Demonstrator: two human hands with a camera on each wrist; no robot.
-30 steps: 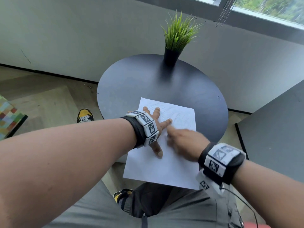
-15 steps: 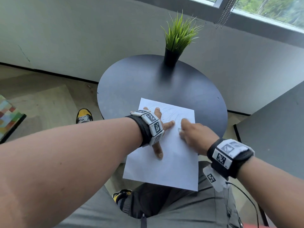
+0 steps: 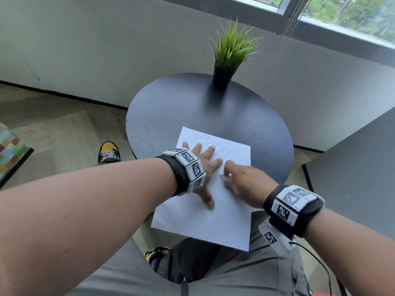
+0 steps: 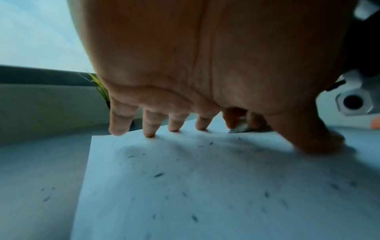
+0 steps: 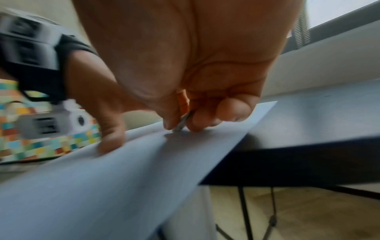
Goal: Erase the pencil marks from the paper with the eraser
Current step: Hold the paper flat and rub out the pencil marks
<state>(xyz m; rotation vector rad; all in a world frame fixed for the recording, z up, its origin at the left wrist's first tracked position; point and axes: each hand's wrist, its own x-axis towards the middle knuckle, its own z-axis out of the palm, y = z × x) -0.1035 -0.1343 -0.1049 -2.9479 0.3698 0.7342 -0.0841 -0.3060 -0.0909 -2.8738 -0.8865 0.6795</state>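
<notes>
A white sheet of paper [image 3: 205,218] lies on the round black table [image 3: 177,107], its near end hanging over the table's edge. Faint pencil marks [image 3: 222,150] show on its far part. My left hand [image 3: 203,165] lies flat with spread fingers, pressing the sheet down [image 4: 185,178]. Just right of it, my right hand [image 3: 237,178] pinches a small grey-white eraser [image 5: 183,123] between thumb and fingers, its tip on the paper [image 5: 102,186]. The eraser [image 4: 240,128] also shows in the left wrist view. Dark eraser crumbs [image 4: 158,175] dot the sheet.
A black pot with a green grass plant [image 3: 230,58] stands at the table's far edge. A grey surface [image 3: 359,174] rises at the right. A multicoloured object [image 3: 10,152] lies on the floor at the left. My yellow-black shoe [image 3: 109,151] sits beside the table.
My right hand with the eraser slid right and away, then back left toward the left index finger. The left hand stays pressed on the paper.
</notes>
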